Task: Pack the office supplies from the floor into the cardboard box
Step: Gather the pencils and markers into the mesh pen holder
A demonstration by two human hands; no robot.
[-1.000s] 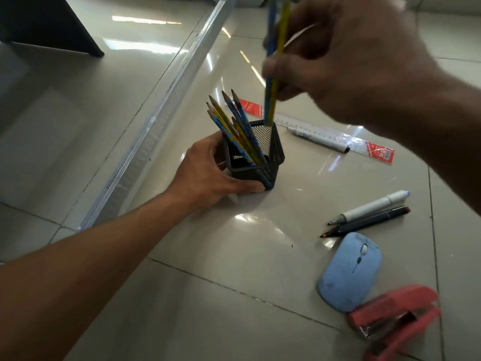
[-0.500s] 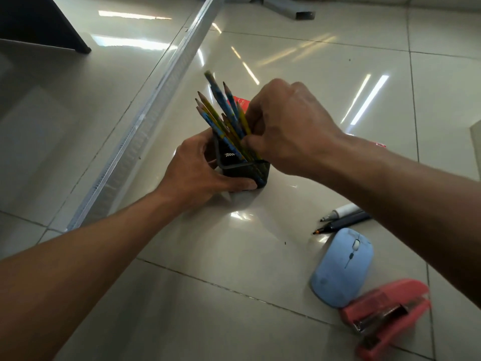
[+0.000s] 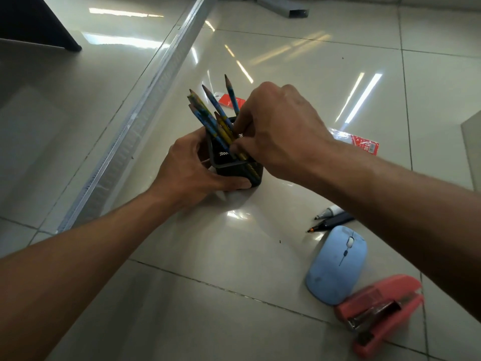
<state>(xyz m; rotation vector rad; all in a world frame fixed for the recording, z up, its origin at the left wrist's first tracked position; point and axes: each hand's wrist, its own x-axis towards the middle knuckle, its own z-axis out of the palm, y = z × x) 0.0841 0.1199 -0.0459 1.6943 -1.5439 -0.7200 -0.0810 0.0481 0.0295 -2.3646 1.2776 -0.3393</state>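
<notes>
On a glossy cream tiled floor, we see a person's left hand wrapped around the near side of a black square wire-mesh pencil holder, fingers curled under its lower wall and holding it upright on the tile. The right hand comes in from the right and sits over the holder's mouth, its fingers closed on the blue and yellow patterned pencils at the rim. The pencils stand in the holder with their sharpened tips fanned upward and leaning away to the left.

To the right of the holder, partly hidden by the right forearm, lie a white marker and a dark pen, side by side and nearly touching. Just below them rests a pale blue wireless computer mouse, and touching its lower edge is a coral-red plastic stapler, blurred at the frame's corner. Behind the hands we make out a clear packaged ruler with red end labels, most of it covered by the right hand. A long silver metal rail runs diagonally across the floor to the left. No part of a cardboard box can be clearly identified here.
</notes>
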